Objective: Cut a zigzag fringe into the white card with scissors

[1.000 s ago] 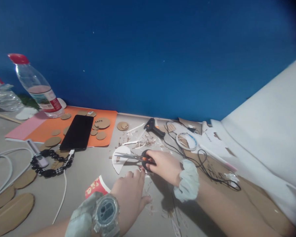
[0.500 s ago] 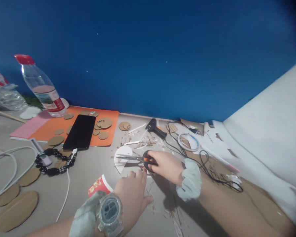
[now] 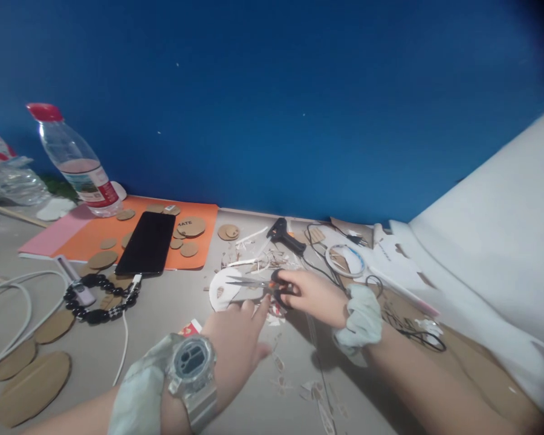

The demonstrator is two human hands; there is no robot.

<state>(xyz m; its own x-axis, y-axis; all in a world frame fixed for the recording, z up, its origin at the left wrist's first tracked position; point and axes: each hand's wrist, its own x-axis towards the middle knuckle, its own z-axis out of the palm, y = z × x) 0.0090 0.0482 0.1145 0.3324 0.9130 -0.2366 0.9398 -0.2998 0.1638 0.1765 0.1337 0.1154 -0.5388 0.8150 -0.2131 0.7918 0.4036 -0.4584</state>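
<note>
The right hand (image 3: 312,296) has its grip clamped on the handles of the scissors (image 3: 251,283), whose blades point left and stand parted at the white disc (image 3: 218,290). The disc lies mid-counter (image 3: 158,338), on the far side of the left hand (image 3: 233,338). That hand is palm down, thumb spread; whether its grip pinches anything, I cannot tell. Red paper (image 3: 190,328) shows left of it. The glue gun (image 3: 286,236) lies farther off; the phone (image 3: 147,241) is far left.
</note>
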